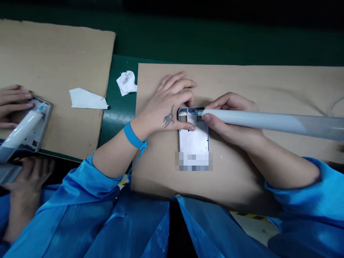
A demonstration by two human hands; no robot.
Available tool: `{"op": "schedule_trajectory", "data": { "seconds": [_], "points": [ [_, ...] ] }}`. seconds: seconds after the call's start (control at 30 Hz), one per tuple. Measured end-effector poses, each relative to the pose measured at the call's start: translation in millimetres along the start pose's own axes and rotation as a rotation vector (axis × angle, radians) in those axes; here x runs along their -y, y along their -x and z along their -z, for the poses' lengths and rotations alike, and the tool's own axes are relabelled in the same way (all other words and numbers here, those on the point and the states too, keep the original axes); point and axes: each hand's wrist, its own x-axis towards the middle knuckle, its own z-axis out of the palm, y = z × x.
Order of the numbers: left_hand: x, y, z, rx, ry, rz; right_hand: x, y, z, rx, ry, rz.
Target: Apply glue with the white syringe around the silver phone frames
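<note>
While the left hand (163, 104) clamps a metal phone frame (194, 130) between thumb and palm, the right hand (231, 122) grips a dispensing syringe (255, 120). Frame: mid-sheet on brown cardboard (268, 86), syringe nozzle at its top edge.

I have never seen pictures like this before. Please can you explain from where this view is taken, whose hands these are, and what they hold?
This picture comes from a camera worn on a person's head, looking down, so the arms in shiny blue sleeves are that person's. The left hand rests on a flat rectangular white frame with silver edges. The right hand holds a long pale translucent tube, its tip at the frame's top edge. The frame lies on a brown cardboard sheet over a green bench mat. At the left, a co-worker's hands work separately.
</note>
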Motion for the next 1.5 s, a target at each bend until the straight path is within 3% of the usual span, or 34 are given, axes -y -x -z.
{"op": "schedule_trajectory", "data": {
  "seconds": [0.57,0.93,1.5],
  "points": [
    [-3,2,-2.3,0.006,-0.013,0.023,0,0,5,-0.008,0.029,-0.037],
    [2,6,-3.1,-0.026,-0.059,-0.057,1,-4,1,-0.043,0.036,0.026],
    [1,6,-4.7,-0.026,-0.104,-0.064,-9,-2,2,-0.024,0.008,-0.006]
  ]
}}
